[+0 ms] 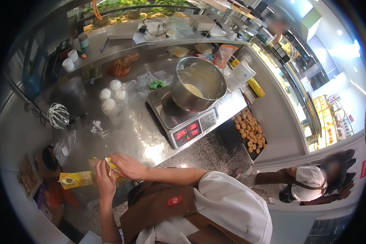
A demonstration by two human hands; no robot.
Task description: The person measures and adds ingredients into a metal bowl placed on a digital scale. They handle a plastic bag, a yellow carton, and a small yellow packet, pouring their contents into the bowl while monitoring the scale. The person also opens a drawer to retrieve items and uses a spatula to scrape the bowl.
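My left hand [105, 180] and my right hand [128, 167] are together at the near left edge of the steel counter, both gripping a small yellow and white packet [111, 167]. A yellow carton [76, 179] with a torn opening lies just left of my left hand. Farther off, a large steel mixing bowl [198, 85] with pale batter inside rests tilted on a digital scale [187, 131] with lit red digits. A wire whisk attachment [58, 116] coated in white cream lies at the left. Several white round items in clear plastic [109, 104] sit at mid-counter.
A green crumpled item [157, 84] and clear plastic film lie behind the scale. Bags and yellow packages [256, 87] stand at the back right. Below the counter's right end is a tray of small round baked goods [250, 131]. A co-worker [308, 183] stands at the right.
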